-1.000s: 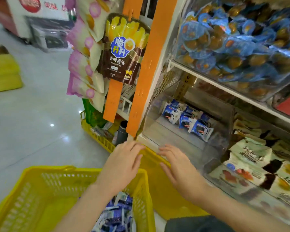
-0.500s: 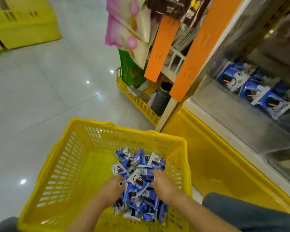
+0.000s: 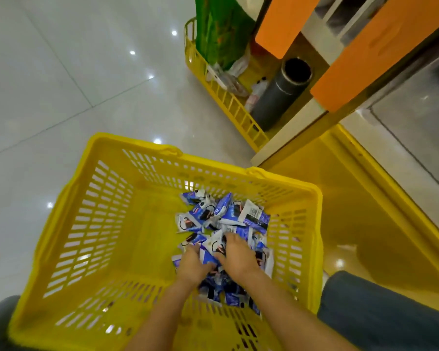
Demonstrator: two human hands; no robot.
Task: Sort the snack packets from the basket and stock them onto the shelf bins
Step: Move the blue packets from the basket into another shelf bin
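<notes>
**Q:** What is in front of the person?

**A:** One large yellow slotted plastic basket (image 3: 99,224) stands on a pale, glossy tiled floor (image 3: 61,72). A single heap of small blue-and-white snack packets (image 3: 228,216) lies in its right half, close to the right wall. They overlap too much to count.

**Q:** And the hands?

**A:** Two bare hands are side by side, both down in the heap. The left hand (image 3: 192,264) has its fingers curled into the packets, gripping some. The right hand (image 3: 236,257) lies bent over the top, and I cannot tell whether it holds any.

**Q:** Anything further off?

**A:** One second yellow slotted basket (image 3: 228,102) holds one dark cylindrical flask (image 3: 281,95) and one green bag (image 3: 221,29). Two flat orange strips (image 3: 373,54) hang above it.
</notes>
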